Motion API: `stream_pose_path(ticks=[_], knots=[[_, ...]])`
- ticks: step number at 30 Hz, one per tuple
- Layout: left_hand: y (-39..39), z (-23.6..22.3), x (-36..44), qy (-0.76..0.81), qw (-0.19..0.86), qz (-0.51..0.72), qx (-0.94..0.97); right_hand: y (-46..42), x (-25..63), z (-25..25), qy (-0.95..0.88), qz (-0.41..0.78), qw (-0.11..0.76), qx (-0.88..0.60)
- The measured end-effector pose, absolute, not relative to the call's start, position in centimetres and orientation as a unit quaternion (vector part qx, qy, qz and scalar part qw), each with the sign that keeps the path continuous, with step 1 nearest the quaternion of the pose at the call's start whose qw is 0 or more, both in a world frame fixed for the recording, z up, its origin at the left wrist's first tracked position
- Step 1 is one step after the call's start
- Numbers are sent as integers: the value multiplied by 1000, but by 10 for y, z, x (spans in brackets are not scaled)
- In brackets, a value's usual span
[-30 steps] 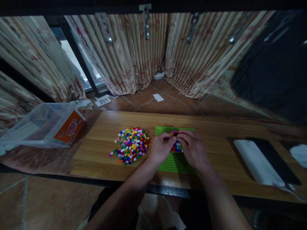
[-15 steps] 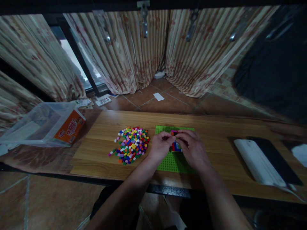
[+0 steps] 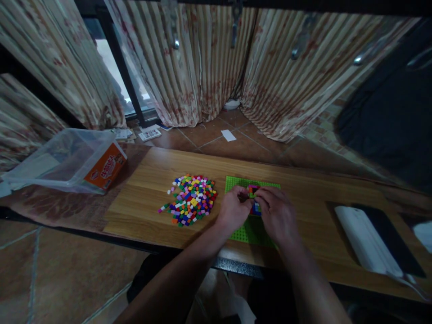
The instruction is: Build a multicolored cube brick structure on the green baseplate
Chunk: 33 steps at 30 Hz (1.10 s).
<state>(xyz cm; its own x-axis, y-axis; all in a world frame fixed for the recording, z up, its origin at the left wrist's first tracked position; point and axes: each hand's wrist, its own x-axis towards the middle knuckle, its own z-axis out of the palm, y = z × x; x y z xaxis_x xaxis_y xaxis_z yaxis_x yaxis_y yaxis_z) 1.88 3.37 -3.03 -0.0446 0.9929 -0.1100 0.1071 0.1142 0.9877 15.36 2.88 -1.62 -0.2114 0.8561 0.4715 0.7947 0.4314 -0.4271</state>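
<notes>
My left hand (image 3: 235, 207) and my right hand (image 3: 277, 211) meet over a green studded baseplate (image 3: 248, 231). Between them, a small block of coloured bricks (image 3: 256, 209), with pink, red, blue and white showing, sits on the plate, partly covered by my fingers. Both hands have thumb and fingertips bent together at the block; whatever small piece they pinch is too hidden to name. To the left of my left hand lies a loose pile of small coloured bricks (image 3: 194, 200) on the wooden table.
At the far left stands a clear plastic box (image 3: 77, 157) with an orange label. A white oblong device (image 3: 366, 240) with a cable lies on the right, beside a dark flat panel (image 3: 391, 238). Striped curtains (image 3: 216, 67) hang beyond the table (image 3: 135, 207).
The camera view has turned slightly, so the scene sits tilted and further right. My left hand's fingers have shifted a little at the block; my right hand stays beside it.
</notes>
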Motion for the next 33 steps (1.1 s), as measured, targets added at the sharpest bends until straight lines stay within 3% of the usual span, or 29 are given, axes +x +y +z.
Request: stream_pose_path(ticks=[12,24,33], knots=[[30,-30,25,577,443,453,515,33,163,-2,-853,-15,180,-489],[27,-34,25,563,446,465,518,29,157,-11,-735,90,364,-565],[28,-34,23,565,451,454,521,33,159,-1,-790,62,305,-528]])
